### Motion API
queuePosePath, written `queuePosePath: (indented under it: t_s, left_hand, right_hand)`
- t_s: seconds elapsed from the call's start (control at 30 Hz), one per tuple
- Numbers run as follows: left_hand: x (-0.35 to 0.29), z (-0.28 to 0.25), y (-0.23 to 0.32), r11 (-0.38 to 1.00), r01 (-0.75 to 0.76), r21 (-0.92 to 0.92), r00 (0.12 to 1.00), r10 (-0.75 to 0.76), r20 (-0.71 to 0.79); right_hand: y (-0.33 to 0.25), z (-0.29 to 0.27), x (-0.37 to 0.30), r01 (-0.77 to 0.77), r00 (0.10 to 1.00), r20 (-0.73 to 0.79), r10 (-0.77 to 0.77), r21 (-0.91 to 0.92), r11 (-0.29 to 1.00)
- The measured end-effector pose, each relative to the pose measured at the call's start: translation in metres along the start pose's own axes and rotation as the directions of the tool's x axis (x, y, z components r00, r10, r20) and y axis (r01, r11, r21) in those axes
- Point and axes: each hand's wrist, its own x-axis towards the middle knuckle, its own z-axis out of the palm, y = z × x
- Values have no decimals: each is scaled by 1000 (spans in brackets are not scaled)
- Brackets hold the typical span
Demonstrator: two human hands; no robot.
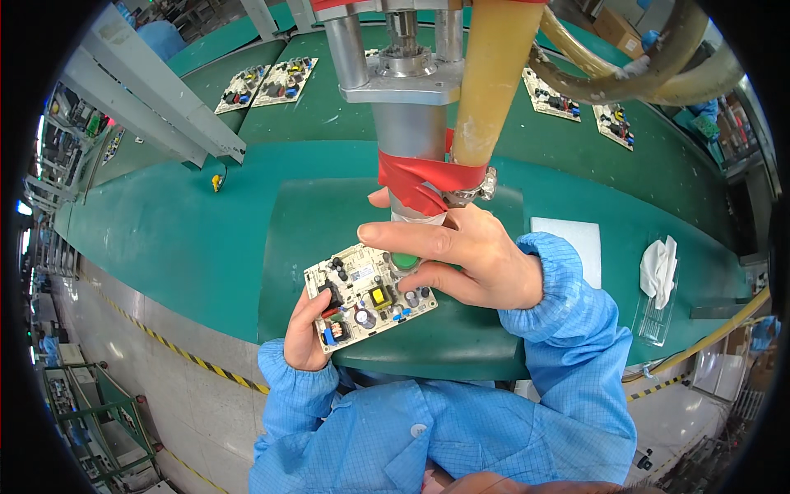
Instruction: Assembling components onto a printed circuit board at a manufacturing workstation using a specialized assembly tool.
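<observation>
A populated circuit board (362, 273) is tilted over the green mat, its left edge pinched by my left hand (308, 329), thumb on top. Black, blue and yellow components stand on its upper side. Above it hangs a metal cylinder tool (409, 132) wrapped in red tape, joined to a thick yellowish hose (498, 78). My right hand (461, 253) is wrapped round the tool's lower end, with a green round part (404, 261) between thumb and fingers. The tool's tip is hidden, so I cannot tell if it touches the board.
Several more circuit boards (285, 81) lie on the dark green belt (346, 123) beyond the mat (296, 222). At right are a white foam pad (570, 239) and a white cloth (658, 272) on a clear tray (656, 328). A grey metal post (144, 90) stands at left.
</observation>
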Motion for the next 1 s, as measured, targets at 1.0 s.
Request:
queuePosePath:
  t_s: [1.0]
  left_hand:
    - [-2, 21, -9, 942, -190, 278, 978, 157, 134]
  right_hand:
    - [6, 8, 8, 54, 999, 10, -53, -46, 998]
